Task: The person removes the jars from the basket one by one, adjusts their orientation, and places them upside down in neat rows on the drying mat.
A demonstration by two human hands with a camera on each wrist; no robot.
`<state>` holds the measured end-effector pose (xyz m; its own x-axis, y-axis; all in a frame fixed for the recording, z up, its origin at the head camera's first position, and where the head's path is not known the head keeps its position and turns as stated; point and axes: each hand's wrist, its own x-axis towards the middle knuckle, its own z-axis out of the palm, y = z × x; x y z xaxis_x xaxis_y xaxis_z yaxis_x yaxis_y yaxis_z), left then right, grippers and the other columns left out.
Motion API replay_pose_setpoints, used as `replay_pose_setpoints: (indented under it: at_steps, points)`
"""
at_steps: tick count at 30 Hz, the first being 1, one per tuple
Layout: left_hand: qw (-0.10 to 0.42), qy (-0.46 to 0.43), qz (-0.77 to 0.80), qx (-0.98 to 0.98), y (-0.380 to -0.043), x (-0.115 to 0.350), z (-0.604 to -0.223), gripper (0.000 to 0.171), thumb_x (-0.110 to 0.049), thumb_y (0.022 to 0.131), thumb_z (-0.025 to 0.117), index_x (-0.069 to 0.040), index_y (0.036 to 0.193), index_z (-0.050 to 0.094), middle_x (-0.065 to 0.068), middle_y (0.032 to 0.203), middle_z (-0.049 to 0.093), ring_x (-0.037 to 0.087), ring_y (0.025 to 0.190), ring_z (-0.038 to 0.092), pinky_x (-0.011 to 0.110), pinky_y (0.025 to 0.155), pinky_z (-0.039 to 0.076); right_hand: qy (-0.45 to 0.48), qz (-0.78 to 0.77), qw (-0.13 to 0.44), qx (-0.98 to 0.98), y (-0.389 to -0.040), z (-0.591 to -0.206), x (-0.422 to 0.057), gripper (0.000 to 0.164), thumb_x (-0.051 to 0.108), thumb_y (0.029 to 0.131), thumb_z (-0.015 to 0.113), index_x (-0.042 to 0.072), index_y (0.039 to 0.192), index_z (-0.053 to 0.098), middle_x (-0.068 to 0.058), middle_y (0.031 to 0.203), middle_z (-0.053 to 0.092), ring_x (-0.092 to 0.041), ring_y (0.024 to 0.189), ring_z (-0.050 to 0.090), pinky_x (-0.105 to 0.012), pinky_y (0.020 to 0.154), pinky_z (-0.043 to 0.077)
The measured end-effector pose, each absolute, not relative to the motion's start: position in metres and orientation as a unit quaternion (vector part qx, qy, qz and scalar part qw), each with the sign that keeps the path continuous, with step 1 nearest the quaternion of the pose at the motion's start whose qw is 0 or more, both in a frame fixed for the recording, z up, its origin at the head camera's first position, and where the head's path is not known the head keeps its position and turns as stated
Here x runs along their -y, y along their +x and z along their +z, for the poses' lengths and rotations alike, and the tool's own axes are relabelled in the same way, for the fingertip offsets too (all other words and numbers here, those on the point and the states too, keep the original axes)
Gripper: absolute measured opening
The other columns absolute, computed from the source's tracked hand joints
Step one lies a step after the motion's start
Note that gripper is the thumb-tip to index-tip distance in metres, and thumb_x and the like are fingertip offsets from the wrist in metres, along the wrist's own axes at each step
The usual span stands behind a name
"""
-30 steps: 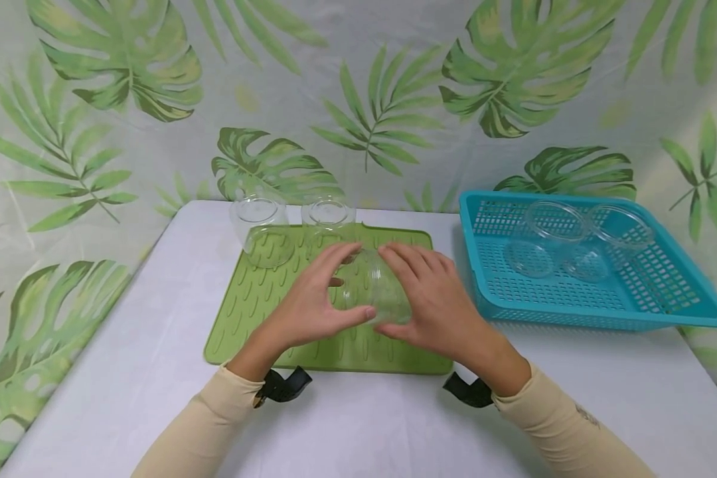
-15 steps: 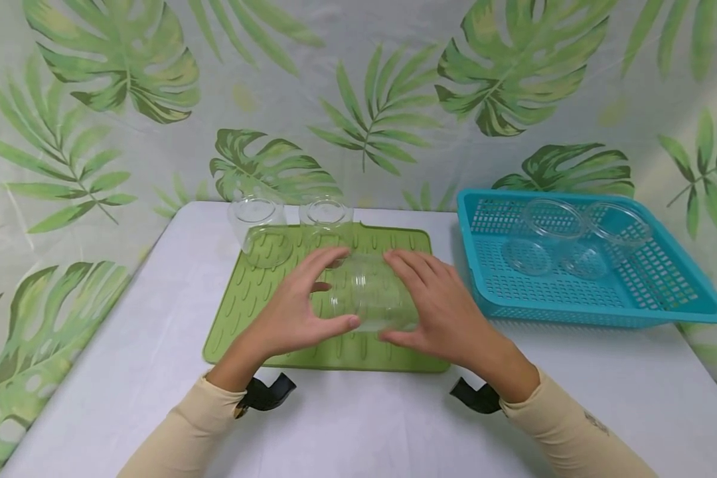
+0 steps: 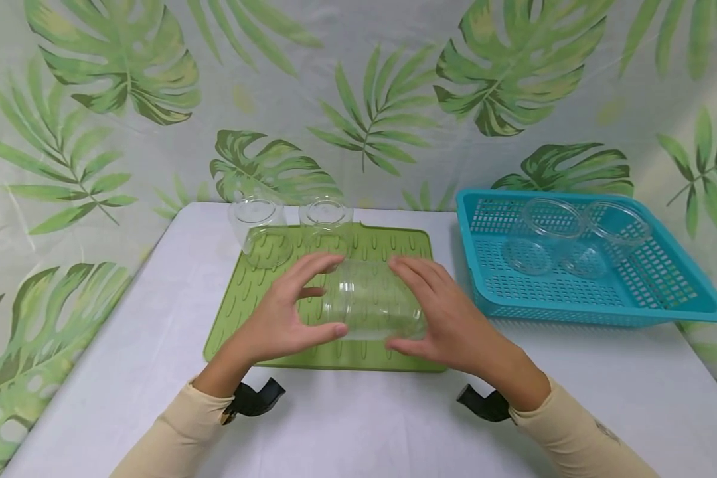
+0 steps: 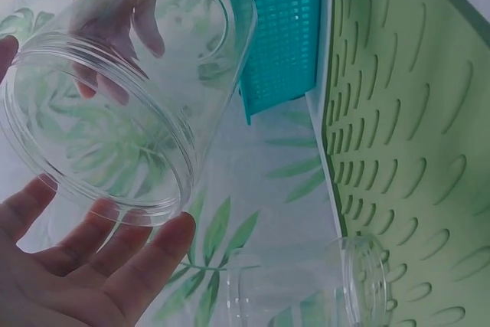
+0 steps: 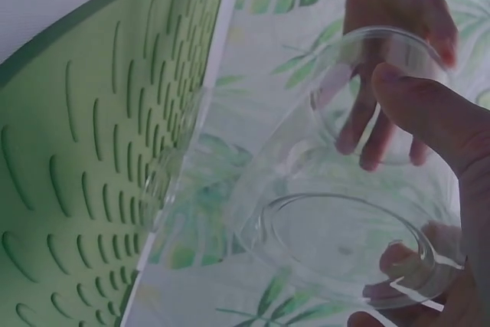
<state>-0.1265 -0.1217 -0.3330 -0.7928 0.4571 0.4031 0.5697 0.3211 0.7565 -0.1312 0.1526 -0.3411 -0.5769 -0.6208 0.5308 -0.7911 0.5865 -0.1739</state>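
Observation:
Between both hands lies a clear jar (image 3: 373,302) on its side, held over the green ribbed mat (image 3: 239,318). My left hand (image 3: 275,317) grips its threaded mouth end, thumb and fingers around the rim. The right hand (image 3: 451,318) grips the base end, thumb toward me. In the left wrist view, the jar's ringed mouth (image 4: 99,132) faces the camera, fingertips right at the rim. The right wrist view shows the round base (image 5: 344,239) beside the right thumb (image 5: 429,109). Two similar jars stand upside down at the mat's back left: one (image 3: 263,236) and another (image 3: 326,226).
On the right stands a blue perforated basket (image 3: 579,315) with two clear jars inside, one (image 3: 552,222) beside the other (image 3: 618,229). A white cloth (image 3: 370,425) covers the table. Leaf-patterned fabric (image 3: 370,99) hangs behind it.
Both hands have come toward me, the left also shifting left and the right slightly right. The jar has moved nearer with them and shows more of its side.

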Motion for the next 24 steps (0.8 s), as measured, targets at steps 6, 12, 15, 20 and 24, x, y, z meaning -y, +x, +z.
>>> replay_pose_setpoints:
  at_steps: [6, 12, 15, 20, 24]
  points:
    - [0.057, -0.315, -0.499, 0.806, -0.126, 0.125, -0.336, 0.082, -0.013, 0.075, 0.084, -0.016, 0.147, 0.045, 0.010, 0.145, 0.049, 0.023, 0.128, 0.051, 0.041, 0.097, 0.058, 0.414, 0.216, 0.200, 0.861, -0.132, -0.344, -0.155, 0.110, 0.041, 0.062, 0.093, -0.001, 0.148, 0.039, -0.015, 0.147, 0.046, -0.032, 0.136, 0.042, -0.051, 0.110, 0.042]
    - [0.051, -0.304, -0.506, 0.806, -0.126, 0.126, -0.338, 0.083, -0.012, 0.075, 0.084, -0.017, 0.147, 0.044, 0.010, 0.146, 0.049, 0.023, 0.130, 0.050, 0.040, 0.098, 0.057, 0.415, 0.220, 0.197, 0.861, -0.134, -0.344, -0.154, 0.110, 0.041, 0.063, 0.093, 0.001, 0.149, 0.038, -0.014, 0.147, 0.046, -0.032, 0.136, 0.042, -0.051, 0.110, 0.042]
    - [0.049, -0.294, -0.516, 0.803, -0.126, 0.127, -0.338, 0.082, -0.011, 0.076, 0.084, -0.017, 0.147, 0.044, 0.007, 0.147, 0.048, 0.025, 0.131, 0.049, 0.037, 0.099, 0.057, 0.406, 0.234, 0.184, 0.864, -0.136, -0.344, -0.153, 0.110, 0.039, 0.063, 0.093, 0.002, 0.150, 0.036, -0.015, 0.148, 0.045, -0.033, 0.137, 0.042, -0.052, 0.111, 0.041]
    - [0.026, -0.278, -0.569, 0.773, -0.128, 0.129, -0.345, 0.078, -0.004, 0.081, 0.079, -0.011, 0.148, 0.041, 0.009, 0.150, 0.046, 0.029, 0.135, 0.048, 0.038, 0.099, 0.057, 0.375, 0.318, 0.131, 0.861, -0.138, -0.345, -0.153, 0.114, 0.031, 0.066, 0.093, 0.004, 0.155, 0.026, -0.017, 0.156, 0.036, -0.033, 0.143, 0.036, -0.057, 0.113, 0.040]
    - [-0.004, -0.264, -0.620, 0.739, -0.129, 0.129, -0.351, 0.076, -0.006, 0.086, 0.075, -0.007, 0.151, 0.036, 0.016, 0.154, 0.041, 0.036, 0.139, 0.044, 0.038, 0.100, 0.056, 0.348, 0.404, 0.086, 0.842, -0.138, -0.347, -0.155, 0.117, 0.023, 0.069, 0.092, 0.013, 0.158, 0.018, -0.009, 0.161, 0.029, -0.029, 0.147, 0.031, -0.061, 0.112, 0.038]
